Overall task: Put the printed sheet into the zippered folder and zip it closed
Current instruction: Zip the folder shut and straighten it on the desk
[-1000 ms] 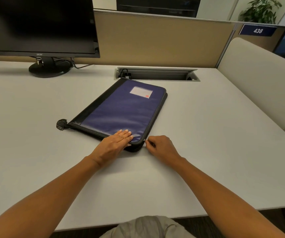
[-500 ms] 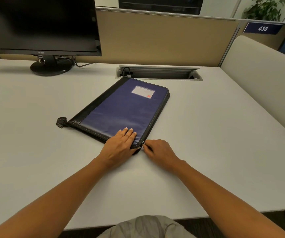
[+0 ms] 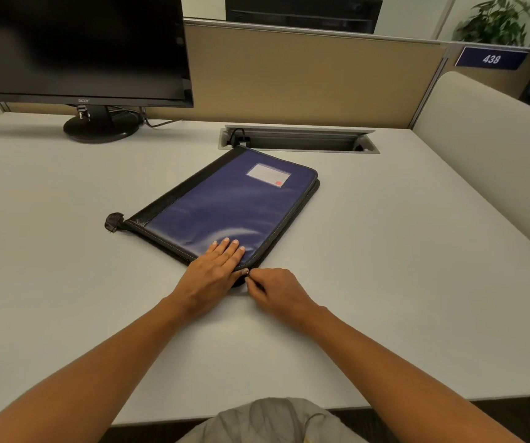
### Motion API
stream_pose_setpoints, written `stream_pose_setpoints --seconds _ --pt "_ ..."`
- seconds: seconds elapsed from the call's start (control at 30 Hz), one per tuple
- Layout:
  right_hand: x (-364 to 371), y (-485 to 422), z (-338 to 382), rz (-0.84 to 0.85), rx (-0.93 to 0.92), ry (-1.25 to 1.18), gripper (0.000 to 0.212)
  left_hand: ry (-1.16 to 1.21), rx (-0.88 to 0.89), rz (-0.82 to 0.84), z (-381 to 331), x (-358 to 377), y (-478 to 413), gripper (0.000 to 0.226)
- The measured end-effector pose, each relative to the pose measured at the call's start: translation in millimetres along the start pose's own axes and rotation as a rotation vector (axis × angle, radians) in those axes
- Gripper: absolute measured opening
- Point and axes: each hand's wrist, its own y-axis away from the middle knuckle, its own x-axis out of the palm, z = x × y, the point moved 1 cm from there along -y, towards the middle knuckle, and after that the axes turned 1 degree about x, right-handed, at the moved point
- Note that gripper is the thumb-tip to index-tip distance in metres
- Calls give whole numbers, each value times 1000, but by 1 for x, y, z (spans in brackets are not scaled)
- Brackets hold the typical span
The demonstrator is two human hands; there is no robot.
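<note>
A blue zippered folder [image 3: 225, 203] with black edging lies flat and closed on the white desk [image 3: 401, 266], turned at an angle. My left hand [image 3: 215, 270] presses flat on its near corner, fingers spread on the blue cover. My right hand [image 3: 276, 290] pinches the zipper pull [image 3: 246, 272] at that same corner, right beside my left thumb. The zipper along the folder's right edge looks closed. A black tab [image 3: 114, 221] sticks out at the folder's left corner. No printed sheet is visible.
A black monitor [image 3: 75, 49] on its stand [image 3: 100, 124] occupies the back left. A cable slot [image 3: 299, 140] is set in the desk just behind the folder. Beige partitions close off the back and right [image 3: 487, 148].
My right hand has slid left along the folder's near corner with the zipper pull, closing up against my left hand. My left hand has stayed pressed on the cover.
</note>
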Motion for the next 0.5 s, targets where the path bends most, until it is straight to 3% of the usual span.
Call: stream_pose_setpoints --seconds 0.3,0.5 --pt "-12 -15 -3 -54 28 9 26 100 -26 -21 14 -19 8 72" --pt "-15 -26 1 -67 -3 13 27 122 -13 90 25 -31 12 71"
